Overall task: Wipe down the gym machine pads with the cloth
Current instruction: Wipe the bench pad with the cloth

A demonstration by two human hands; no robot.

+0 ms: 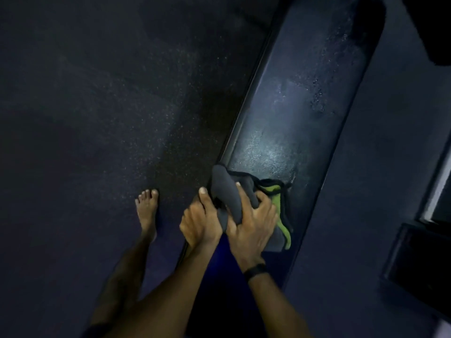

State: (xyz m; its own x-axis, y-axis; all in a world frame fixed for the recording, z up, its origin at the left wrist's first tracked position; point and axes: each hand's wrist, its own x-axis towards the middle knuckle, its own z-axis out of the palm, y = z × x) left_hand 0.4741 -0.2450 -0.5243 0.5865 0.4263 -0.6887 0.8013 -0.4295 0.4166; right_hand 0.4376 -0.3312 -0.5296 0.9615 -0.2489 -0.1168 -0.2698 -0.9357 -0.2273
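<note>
A long dark bench pad [297, 106] runs from the lower middle to the upper right, its surface shiny under the light. On its near end lies a grey cloth with a green side and black trim [275, 203]. My right hand [251, 225] grips the bunched grey part of the cloth on the pad. My left hand [201, 223] is right beside it at the pad's left edge, fingers curled around a fold of the same cloth, thumb pointing up.
Dark speckled rubber floor [109, 118] spreads to the left. My bare left foot [146, 211] stands on it near the pad. A dark machine frame part [419, 264] sits at the lower right, another dark shape at the top right corner.
</note>
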